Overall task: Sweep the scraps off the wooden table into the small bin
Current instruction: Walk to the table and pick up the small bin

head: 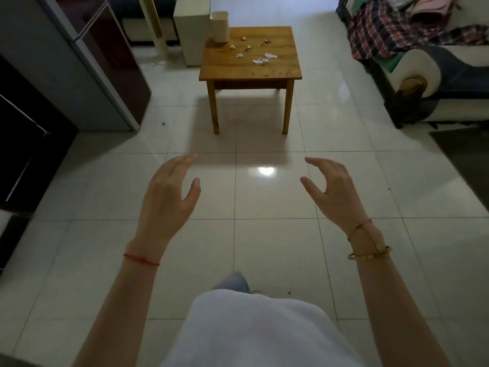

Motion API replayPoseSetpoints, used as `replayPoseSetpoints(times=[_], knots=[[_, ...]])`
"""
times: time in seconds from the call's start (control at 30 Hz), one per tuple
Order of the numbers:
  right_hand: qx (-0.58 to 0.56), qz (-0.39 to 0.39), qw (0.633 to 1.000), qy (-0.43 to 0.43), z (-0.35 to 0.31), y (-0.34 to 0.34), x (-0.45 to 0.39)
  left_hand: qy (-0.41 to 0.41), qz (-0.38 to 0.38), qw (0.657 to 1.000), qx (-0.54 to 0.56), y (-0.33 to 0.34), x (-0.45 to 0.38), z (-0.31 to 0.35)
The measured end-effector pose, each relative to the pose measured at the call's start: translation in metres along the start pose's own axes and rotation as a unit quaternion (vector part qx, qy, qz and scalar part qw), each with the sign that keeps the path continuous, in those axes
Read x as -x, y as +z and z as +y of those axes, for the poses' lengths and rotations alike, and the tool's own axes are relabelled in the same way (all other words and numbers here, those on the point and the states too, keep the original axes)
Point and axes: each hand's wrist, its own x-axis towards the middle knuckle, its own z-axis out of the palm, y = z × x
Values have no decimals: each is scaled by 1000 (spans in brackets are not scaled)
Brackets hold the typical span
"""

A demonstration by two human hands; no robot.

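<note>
- Your left hand (166,197) hangs in the air on the near side of the wooden table (238,67), well apart from it, fingers spread loosely and lightly curled, holding nothing.
- Your right hand (334,192) is level with it, also well short of the table, fingers open and bent like a loose claw, thumb pointing inward, nothing in its grasp.
- A thin red string (141,260) circles your left wrist; gold bangles (369,254) sit on your right wrist.
- The table stands on the pale tiled floor (264,234) straight ahead of you, square-topped on four legs, its shadow falling toward you.
- The scraps (260,59) lie scattered over the table's far half: white crumpled paper bits toward its middle and right, smaller red-and-white pieces (243,38) closer to the far edge.
- The small bin (220,26), cream coloured and upright, stands on the table's far left corner, just beside the nearest scraps.
- Beyond the table's far left corner, on the floor, is a taller white box-shaped bin (191,30), right beside the small bin.
- To the table's left, a grey and dark red cabinet (79,62) lines the wall.
- To the table's right is a sofa (428,83) with a checked cloth (391,30) heaped on it.
- Nearest to you, well away from the table, your white shirt (254,332) fills the bottom of the view, with one foot (234,282) showing just past it.
</note>
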Motion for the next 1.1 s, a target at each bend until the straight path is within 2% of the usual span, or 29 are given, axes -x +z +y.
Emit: replayPoseSetpoints(times=[0.2,0.4,0.8,1.1], knots=[[-2,-10,1000,10,13,6,-36,-20,-2,1000,-12,14,-32,-7],[1,-13,1000,13,35,22,-107,-19,13,1000,-4,42,-99,-30],[6,22,1000,10,52,49,-336,-6,-5,1000,-1,86,-321,-104],[2,23,999,45,84,74,-468,3,-39,999,1,117,-468,-142]])
